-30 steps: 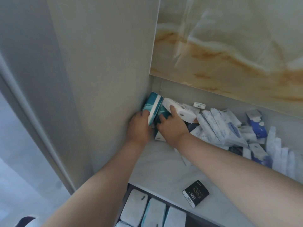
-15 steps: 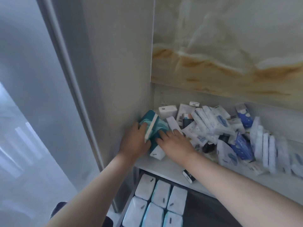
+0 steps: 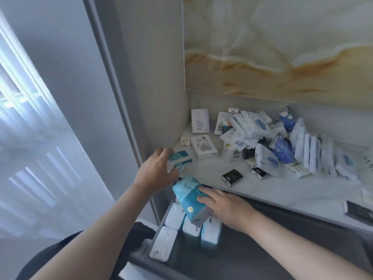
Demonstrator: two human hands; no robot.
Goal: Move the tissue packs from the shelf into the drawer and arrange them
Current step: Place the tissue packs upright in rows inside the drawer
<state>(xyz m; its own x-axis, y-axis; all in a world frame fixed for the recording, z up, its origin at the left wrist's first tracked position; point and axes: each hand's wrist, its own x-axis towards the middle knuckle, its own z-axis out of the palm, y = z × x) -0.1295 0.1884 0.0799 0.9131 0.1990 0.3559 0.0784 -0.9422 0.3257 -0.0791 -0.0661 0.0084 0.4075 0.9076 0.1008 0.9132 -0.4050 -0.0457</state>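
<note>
Left hand (image 3: 156, 174) closed around a small teal-and-white pack (image 3: 179, 161), held just above the front left corner of the shelf (image 3: 262, 190), beside the side panel (image 3: 153, 77). Right hand (image 3: 226, 207) lower, fingers spread flat over the side of a larger teal pack (image 3: 190, 201); thumb hidden, so full grasp not clear. That pack tilts, grey end down, over the left end of the open drawer (image 3: 262, 249).

Drawer: dark interior, white packs (image 3: 175, 225) lined up in rows against its left wall, the tilted pack touching or just above them, cannot tell which.

Shelf: pale marble top. Loose pile of packs (image 3: 262, 142), white, blue and navy, heaped toward the back and right. Several white ones stand on edge in a row at the right. A small black pack (image 3: 232, 177) lies alone near the front edge. Two white boxes (image 3: 201, 134) sit near the back left corner.

Marbled panel (image 3: 282, 47) above the shelf. Curtain (image 3: 30, 128) at far left.
</note>
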